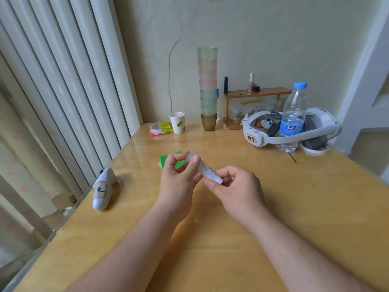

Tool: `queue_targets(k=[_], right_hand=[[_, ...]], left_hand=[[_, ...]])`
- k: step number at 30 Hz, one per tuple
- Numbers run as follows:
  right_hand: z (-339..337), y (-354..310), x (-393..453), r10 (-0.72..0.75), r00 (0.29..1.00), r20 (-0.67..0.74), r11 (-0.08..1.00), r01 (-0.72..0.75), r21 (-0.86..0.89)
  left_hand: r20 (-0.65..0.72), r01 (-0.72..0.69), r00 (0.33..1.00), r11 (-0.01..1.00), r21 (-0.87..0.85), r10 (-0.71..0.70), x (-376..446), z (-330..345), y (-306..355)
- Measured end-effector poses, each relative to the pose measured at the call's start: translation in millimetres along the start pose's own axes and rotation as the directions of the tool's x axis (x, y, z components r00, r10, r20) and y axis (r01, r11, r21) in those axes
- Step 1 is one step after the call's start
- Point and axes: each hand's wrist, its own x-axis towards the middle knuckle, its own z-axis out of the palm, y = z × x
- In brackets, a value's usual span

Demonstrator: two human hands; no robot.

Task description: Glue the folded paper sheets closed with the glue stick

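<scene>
A translucent white glue stick (205, 168) with a printed label is held above the middle of the wooden table (273, 207). My left hand (179, 182) pinches its upper cap end with thumb and fingers. My right hand (235, 186) pinches its lower end. Green folded paper sheets (168, 161) lie flat on the table just behind my left hand, partly hidden by its fingers.
A white controller (103, 189) lies near the table's left edge. At the back stand a paper cup (177, 122), a tall stack of plastic cups (208, 89), a small wooden shelf (256, 93), a white headset (292, 129) and a water bottle (293, 116).
</scene>
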Motion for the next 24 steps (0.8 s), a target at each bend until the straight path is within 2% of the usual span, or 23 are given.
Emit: queue_targets(k=[5,8,11,14,18,24], right_hand=[[-2.2,3.0,-0.1,0.022,1.0,-0.002,1.0,-0.022,0.005],[-5.3,6.0,4.3,0.051,0.999,0.002,0.999,-0.051,-0.001],[-8.2,5.7,12.7,0.083,0.997,-0.01,0.996,-0.083,-0.03],[-9.6,-1.2,16.3,0.05,0.999,-0.014,0.991,-0.052,-0.122],[-12.3,7.4,23.6,-0.002,0.999,-0.033,0.942,-0.009,-0.336],[-7.7,29.5,34.0,0.061,0.998,0.022,0.85,-0.041,-0.525]], left_hand=[[0.012,-0.049,0.999,0.994,0.098,0.048,0.4,2.9,-2.4],[0.047,-0.132,0.991,0.965,0.227,0.124,1.7,4.9,-3.2],[0.19,-0.312,0.949,0.848,0.429,0.253,5.4,14.4,4.3],[0.306,-0.417,0.906,0.747,0.518,0.293,7.7,28.2,6.6],[0.32,-0.424,0.904,0.705,0.569,0.285,6.4,27.2,-11.2],[0.243,-0.305,0.952,0.643,0.703,0.186,16.0,17.6,-41.5]])
